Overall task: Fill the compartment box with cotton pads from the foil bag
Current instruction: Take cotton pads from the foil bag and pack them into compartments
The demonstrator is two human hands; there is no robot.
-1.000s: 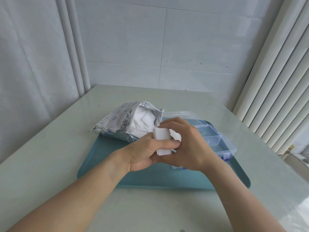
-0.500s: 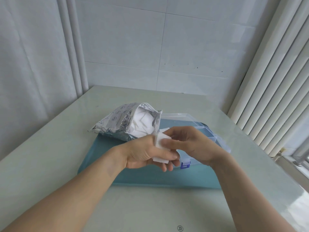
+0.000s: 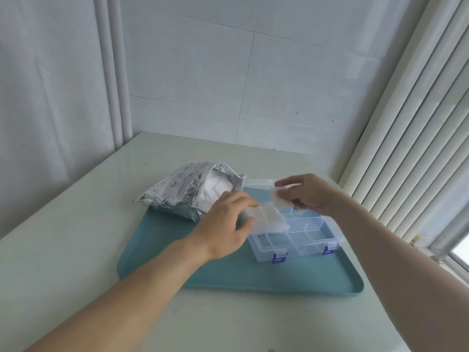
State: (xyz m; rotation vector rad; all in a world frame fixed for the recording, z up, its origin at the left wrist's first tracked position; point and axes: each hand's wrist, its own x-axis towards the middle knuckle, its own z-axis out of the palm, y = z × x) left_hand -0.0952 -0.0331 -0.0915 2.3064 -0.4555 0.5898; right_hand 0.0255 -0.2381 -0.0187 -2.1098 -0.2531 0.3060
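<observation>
Head view gives me the table [image 3: 76, 250] first, then the teal tray [image 3: 228, 278] on it, my landmark for everything else. At the tray's far left corner lies the foil bag [image 3: 186, 190], mouth open toward the box, white pads showing inside. On the tray's right half sits the clear compartment box [image 3: 302, 235], lid back, blue latches at its near wall. My left hand [image 3: 227, 228] grips a small stack of cotton pads [image 3: 266, 219] over the box's left cells; my right hand [image 3: 308, 194] pinches a single pad [image 3: 280, 199] above the far cells. I judge the loose stack could fan out and spill onto the tray if my left grip slackens. Printing on the bag is too blurred to read
</observation>
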